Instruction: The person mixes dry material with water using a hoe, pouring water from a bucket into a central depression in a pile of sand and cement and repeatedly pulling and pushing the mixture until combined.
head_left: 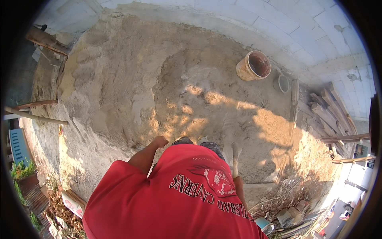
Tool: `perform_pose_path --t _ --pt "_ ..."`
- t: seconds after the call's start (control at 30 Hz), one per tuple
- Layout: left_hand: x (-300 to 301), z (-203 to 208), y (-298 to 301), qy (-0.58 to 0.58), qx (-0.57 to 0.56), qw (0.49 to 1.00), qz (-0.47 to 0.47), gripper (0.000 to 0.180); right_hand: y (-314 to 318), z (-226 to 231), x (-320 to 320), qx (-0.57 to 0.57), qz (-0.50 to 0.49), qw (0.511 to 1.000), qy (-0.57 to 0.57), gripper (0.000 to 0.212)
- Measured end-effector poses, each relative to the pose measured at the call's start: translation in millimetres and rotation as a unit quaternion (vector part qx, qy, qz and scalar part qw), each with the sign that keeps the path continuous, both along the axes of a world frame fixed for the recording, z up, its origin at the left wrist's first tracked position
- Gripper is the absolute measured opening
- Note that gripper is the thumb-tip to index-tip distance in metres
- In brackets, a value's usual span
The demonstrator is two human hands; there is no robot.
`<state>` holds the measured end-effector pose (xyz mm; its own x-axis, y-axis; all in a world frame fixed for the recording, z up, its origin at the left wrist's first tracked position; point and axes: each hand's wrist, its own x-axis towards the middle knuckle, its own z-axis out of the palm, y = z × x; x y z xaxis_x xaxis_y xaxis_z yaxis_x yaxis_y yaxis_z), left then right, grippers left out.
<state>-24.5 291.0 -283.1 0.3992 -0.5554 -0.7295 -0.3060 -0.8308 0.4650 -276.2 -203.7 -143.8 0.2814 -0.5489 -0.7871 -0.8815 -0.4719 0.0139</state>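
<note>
Over grey-brown ground [199,59], pinching wooden handle [235,159] in grip of right hand [238,183]; for left hand [160,141] near patterned trousers [182,140], cannot tell whether spread or pressed together

Finding open room ahead of the left hand [160,142], sweeping over the sandy ground [119,71] right up to the far block wall [258,18]. Swinging left, passing freely until meeting the wooden poles [36,116] at the left edge. Turning right now, and running straight into the wooden handle [235,159] held in the right hand [238,183]! Farther out, facing the bucket [244,68], the grey container [276,84] beside it, then the piled planks [332,113] at right.
</note>
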Motion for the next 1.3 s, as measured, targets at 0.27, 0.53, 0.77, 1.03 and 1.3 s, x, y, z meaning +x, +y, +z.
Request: perform_pose_path --t 0.27,0.53,0.77,1.03,1.3 --pt "78.6 65.5 -127.2 -0.050 0.026 0.962 0.267 0.028 -111.0 -21.2 120.3 -0.010 0.151 0.988 -0.013 0.046" --pt "108.0 62.3 -120.5 0.070 -0.092 0.955 0.272 0.050 -100.4 -32.0 294.6 0.072 0.275 0.959 -0.013 0.052" --pt "176.3 97.3 -198.6 0.012 -0.137 0.920 0.367 0.045 -50.5 21.1 492.8 0.161 0.420 0.886 -0.110 0.043" --pt "273.0 208.9 -298.1 0.108 -0.375 0.807 0.444 0.069 133.0 87.0 701.3 0.345 0.360 0.825 -0.267 0.032" --pt "382.8 135.9 -334.3 -0.082 -0.260 0.354 0.894 0.048 276.3 77.1 801.6 0.572 0.311 0.673 -0.350 0.031"
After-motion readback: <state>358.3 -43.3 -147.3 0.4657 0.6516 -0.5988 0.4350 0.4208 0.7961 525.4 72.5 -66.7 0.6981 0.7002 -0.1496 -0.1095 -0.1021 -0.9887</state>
